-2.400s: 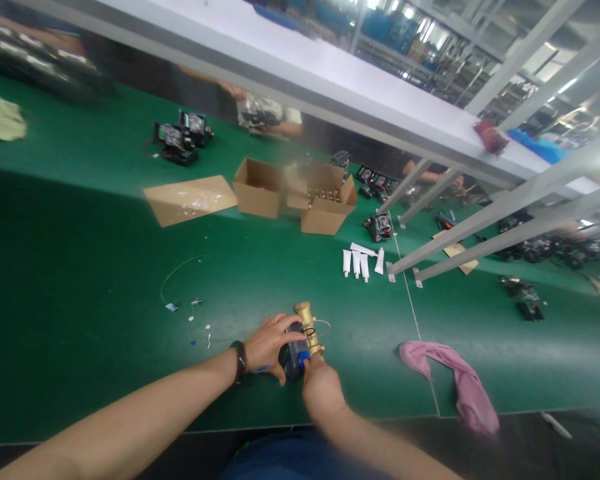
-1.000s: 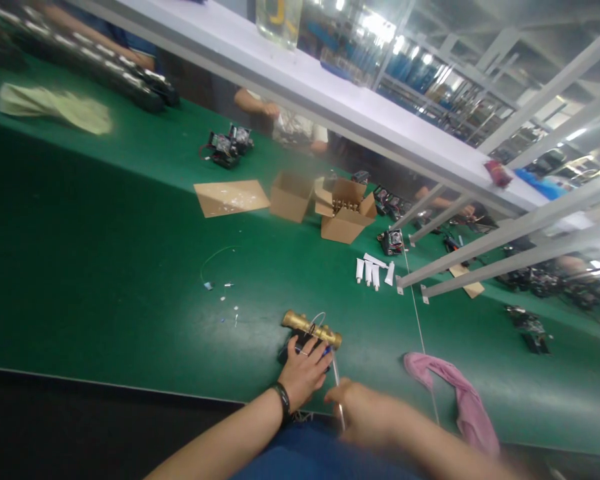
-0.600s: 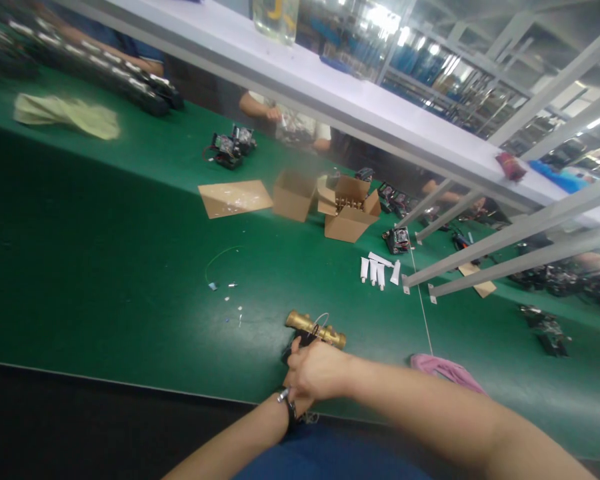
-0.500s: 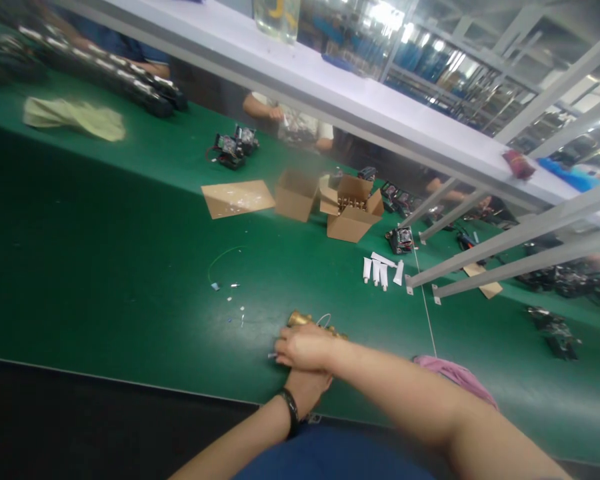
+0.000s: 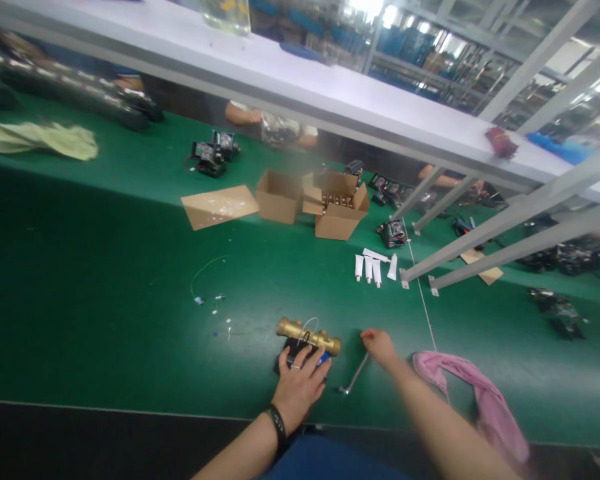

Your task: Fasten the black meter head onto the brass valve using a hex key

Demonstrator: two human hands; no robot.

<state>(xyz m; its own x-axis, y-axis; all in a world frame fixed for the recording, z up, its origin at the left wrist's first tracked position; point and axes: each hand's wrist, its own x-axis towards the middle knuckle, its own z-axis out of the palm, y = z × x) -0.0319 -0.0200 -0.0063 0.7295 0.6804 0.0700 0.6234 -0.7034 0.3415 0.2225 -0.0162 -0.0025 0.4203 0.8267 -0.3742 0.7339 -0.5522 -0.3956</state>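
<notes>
A brass pipe fitting (image 5: 307,333) with a black and blue body lies on the green table (image 5: 105,320) near its front edge. A thin wire loop sticks up from the fitting. My left hand (image 5: 300,385), with a dark wristband, lies over the black body with its fingers spread on it, pressing it down. My right hand (image 5: 378,344) is to the right of the fitting, at the upper end of a thin metal L-shaped tool (image 5: 354,380) that lies on the table. Motion blur hides whether those fingers grip the tool.
A pink cloth (image 5: 473,397) lies right of my right arm. Farther back are white tubes (image 5: 373,267), two cardboard boxes (image 5: 330,207), a cardboard sheet (image 5: 219,205) and black devices (image 5: 207,157). Slanted metal struts (image 5: 480,247) stand at right. Other people's hands (image 5: 253,119) work across the table.
My right hand, which was crossed over my left hand on the fitting, has moved off to the right. The metal tool now lies on the table beside the fitting. My left hand stays put.
</notes>
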